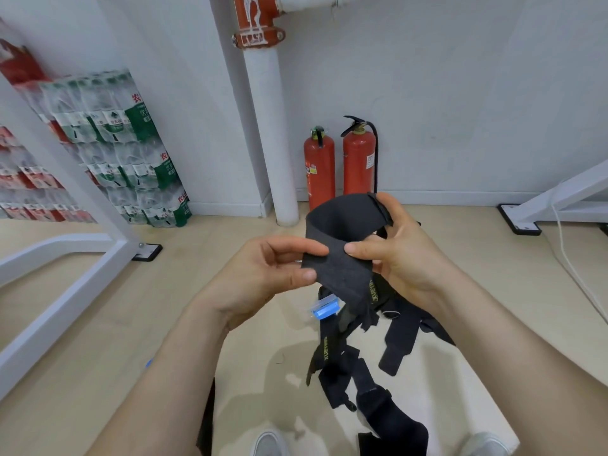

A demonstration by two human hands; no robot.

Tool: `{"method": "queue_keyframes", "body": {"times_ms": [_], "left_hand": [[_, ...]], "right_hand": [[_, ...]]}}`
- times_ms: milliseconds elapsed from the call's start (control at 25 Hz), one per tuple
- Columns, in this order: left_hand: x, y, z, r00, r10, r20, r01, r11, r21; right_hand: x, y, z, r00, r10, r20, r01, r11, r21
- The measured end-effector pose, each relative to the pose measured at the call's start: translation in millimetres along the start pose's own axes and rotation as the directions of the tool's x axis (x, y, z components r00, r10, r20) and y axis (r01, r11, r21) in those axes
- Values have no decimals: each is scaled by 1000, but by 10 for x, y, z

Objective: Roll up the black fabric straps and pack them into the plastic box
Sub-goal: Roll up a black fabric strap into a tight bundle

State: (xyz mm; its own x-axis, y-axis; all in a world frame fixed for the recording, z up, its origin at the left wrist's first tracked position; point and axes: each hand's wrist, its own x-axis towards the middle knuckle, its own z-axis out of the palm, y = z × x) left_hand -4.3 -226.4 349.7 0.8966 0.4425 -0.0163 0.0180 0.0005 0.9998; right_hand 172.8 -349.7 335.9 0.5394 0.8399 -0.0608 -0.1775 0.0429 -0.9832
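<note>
L hand (263, 274), R hand (399, 258) on strap (342, 274): loop up, tail down.

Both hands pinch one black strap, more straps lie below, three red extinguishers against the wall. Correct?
Not quite. The head view shows two red extinguishers against the wall, not three. The rest holds: left hand and right hand pinch one black strap, and more straps lie below.

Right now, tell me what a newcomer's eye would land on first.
Centre frame, the left hand and right hand pinch a black strap curved into a loop. Below them lies a heap of more straps; behind, two red extinguishers stand against the wall.
</note>
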Motion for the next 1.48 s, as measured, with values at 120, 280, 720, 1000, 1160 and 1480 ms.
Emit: {"method": "queue_keyframes", "body": {"times_ms": [120,280,720,1000,1160,1480], "left_hand": [[-9,15,-5,1000,1,7,-2,1000,24],[-48,67,35,1000,6,9,-6,998,55],[110,44,277,947,82,-310,-31,986,165],[89,68,227,984,33,-176,-4,987,160],[9,141,160,997,30,-71,-25,997,68],[46,112,231,975,83,-204,-72,996,59]], "right_hand": [[0,7,31,1000,6,4,-6,999,33],[7,7,26,1000,1,-18,1,997,77],[-82,58,120,997,-73,-10,74,996,50],[-87,-11,46,999,-38,19,39,998,-47],[-143,-75,36,997,-4,80,-1,998,63],[-143,-18,121,998,-5,65,-5,989,146]]}}
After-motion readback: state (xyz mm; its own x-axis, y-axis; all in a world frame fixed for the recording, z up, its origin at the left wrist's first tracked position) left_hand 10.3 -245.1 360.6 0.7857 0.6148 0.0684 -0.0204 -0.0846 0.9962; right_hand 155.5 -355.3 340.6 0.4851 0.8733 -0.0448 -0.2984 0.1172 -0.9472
